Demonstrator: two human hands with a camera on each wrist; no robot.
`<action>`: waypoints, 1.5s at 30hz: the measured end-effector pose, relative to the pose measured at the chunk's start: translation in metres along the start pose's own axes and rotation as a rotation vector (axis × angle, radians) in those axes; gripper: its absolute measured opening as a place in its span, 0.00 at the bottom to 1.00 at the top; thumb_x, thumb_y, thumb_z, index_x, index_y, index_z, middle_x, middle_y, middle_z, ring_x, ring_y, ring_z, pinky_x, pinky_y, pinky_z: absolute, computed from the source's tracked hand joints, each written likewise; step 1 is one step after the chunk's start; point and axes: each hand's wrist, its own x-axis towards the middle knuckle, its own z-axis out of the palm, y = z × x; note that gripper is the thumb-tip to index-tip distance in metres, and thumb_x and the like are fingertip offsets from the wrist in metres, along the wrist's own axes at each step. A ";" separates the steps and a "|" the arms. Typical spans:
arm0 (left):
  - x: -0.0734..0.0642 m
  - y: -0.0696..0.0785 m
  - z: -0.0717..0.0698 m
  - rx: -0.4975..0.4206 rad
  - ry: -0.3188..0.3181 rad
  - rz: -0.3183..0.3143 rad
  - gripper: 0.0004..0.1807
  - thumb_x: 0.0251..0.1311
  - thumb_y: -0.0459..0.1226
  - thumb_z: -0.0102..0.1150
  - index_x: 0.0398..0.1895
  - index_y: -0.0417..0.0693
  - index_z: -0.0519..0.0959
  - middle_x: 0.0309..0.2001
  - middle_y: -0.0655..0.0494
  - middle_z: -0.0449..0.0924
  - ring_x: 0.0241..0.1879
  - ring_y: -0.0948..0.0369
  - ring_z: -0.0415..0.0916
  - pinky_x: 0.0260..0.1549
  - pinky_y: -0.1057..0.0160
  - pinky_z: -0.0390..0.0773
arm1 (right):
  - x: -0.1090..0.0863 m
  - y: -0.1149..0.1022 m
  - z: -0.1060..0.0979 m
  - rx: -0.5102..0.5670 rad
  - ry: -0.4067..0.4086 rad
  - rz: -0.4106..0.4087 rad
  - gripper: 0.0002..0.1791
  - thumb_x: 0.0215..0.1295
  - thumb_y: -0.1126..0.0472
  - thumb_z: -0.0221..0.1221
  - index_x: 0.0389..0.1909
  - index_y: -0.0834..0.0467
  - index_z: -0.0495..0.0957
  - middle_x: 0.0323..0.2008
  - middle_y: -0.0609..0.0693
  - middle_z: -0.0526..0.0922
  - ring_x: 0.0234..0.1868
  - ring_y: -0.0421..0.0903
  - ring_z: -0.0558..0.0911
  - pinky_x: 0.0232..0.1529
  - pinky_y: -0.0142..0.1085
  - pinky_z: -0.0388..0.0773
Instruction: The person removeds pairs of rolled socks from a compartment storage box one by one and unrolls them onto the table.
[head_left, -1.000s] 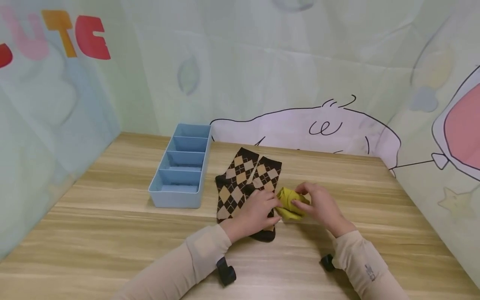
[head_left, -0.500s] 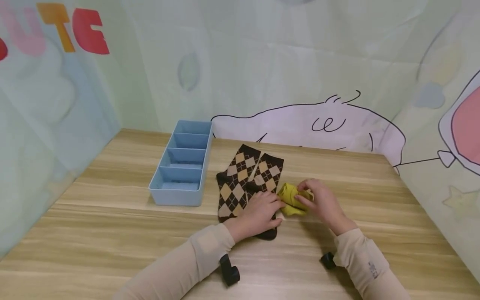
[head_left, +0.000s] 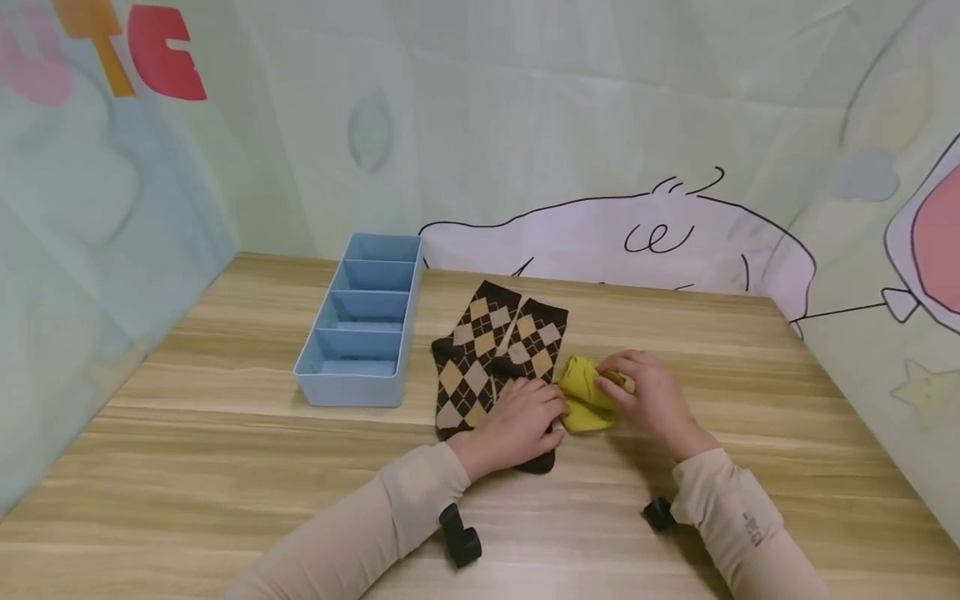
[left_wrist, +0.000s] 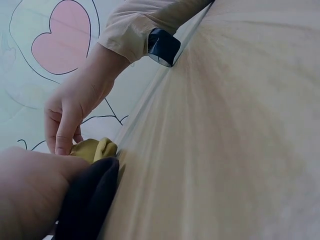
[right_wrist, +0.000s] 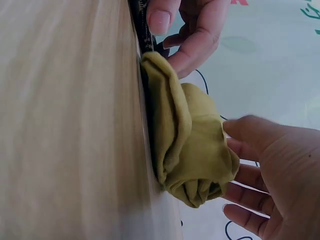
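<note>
A yellow sock (head_left: pixel 588 398), bundled into a loose roll, lies on the table right of two flat argyle socks (head_left: pixel 465 385) in brown, tan and beige. My right hand (head_left: pixel 651 402) holds the roll's right side, thumb on the near face and fingers behind, as the right wrist view shows. Over the lower part of the right argyle sock rests my left hand (head_left: pixel 513 425). Its fingertips touch the left edge of the yellow sock (right_wrist: pixel 200 140), while its thumb stays apart from the roll. What lies under the left palm is hidden.
A light blue box (head_left: pixel 348 390) with several compartments stands left of the argyle socks. Black camera mounts (head_left: pixel 461 537) hang at both wrists, close to the wooden table (head_left: pixel 225 467). A printed curtain (head_left: pixel 525 108) borders the table at the back and sides.
The yellow sock roll looks looser and more spread at its near side. My right hand has shifted slightly right with it; my left hand stays over the argyle sock. The head view has tilted slightly.
</note>
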 end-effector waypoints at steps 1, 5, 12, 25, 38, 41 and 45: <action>0.000 0.000 0.000 0.001 0.003 0.003 0.15 0.63 0.47 0.56 0.49 0.54 0.81 0.53 0.61 0.80 0.55 0.61 0.72 0.53 0.62 0.69 | 0.000 0.001 0.000 -0.005 -0.002 -0.004 0.11 0.60 0.61 0.64 0.40 0.62 0.83 0.44 0.60 0.84 0.49 0.58 0.79 0.53 0.53 0.75; -0.001 0.000 0.000 -0.006 0.012 0.010 0.12 0.63 0.47 0.57 0.45 0.55 0.81 0.51 0.61 0.80 0.53 0.62 0.72 0.52 0.63 0.69 | 0.000 0.002 -0.002 -0.016 -0.031 -0.002 0.16 0.59 0.55 0.65 0.44 0.63 0.83 0.46 0.60 0.84 0.50 0.58 0.79 0.54 0.54 0.74; -0.004 0.000 -0.002 0.000 0.016 0.003 0.12 0.62 0.49 0.58 0.44 0.56 0.81 0.50 0.61 0.81 0.51 0.62 0.73 0.52 0.63 0.68 | -0.001 0.003 -0.002 -0.020 -0.065 -0.006 0.26 0.55 0.52 0.68 0.51 0.63 0.79 0.50 0.59 0.82 0.53 0.57 0.77 0.57 0.54 0.73; -0.006 0.001 -0.004 0.002 0.008 0.030 0.10 0.62 0.48 0.58 0.41 0.56 0.82 0.48 0.62 0.81 0.50 0.62 0.73 0.51 0.63 0.69 | -0.001 0.000 -0.001 -0.031 0.027 -0.164 0.08 0.52 0.62 0.70 0.25 0.54 0.78 0.44 0.57 0.83 0.48 0.56 0.78 0.51 0.51 0.76; -0.006 0.001 -0.004 0.045 0.034 0.094 0.08 0.63 0.46 0.57 0.38 0.57 0.83 0.44 0.63 0.81 0.45 0.63 0.73 0.50 0.63 0.70 | -0.003 -0.001 -0.005 -0.028 -0.005 -0.149 0.11 0.52 0.57 0.70 0.34 0.59 0.83 0.44 0.55 0.85 0.49 0.53 0.78 0.53 0.49 0.75; -0.007 0.001 -0.004 0.048 0.038 0.102 0.08 0.63 0.46 0.57 0.38 0.57 0.83 0.43 0.63 0.81 0.45 0.63 0.73 0.49 0.64 0.70 | -0.003 0.000 -0.005 -0.038 -0.012 -0.146 0.12 0.52 0.57 0.70 0.34 0.59 0.83 0.44 0.56 0.85 0.49 0.53 0.78 0.53 0.50 0.75; -0.009 0.002 -0.004 0.051 0.036 0.112 0.08 0.64 0.46 0.56 0.36 0.56 0.82 0.41 0.62 0.80 0.43 0.63 0.73 0.49 0.63 0.70 | -0.003 0.001 -0.005 -0.057 -0.034 -0.144 0.16 0.50 0.55 0.72 0.37 0.59 0.81 0.43 0.56 0.85 0.48 0.54 0.78 0.53 0.50 0.75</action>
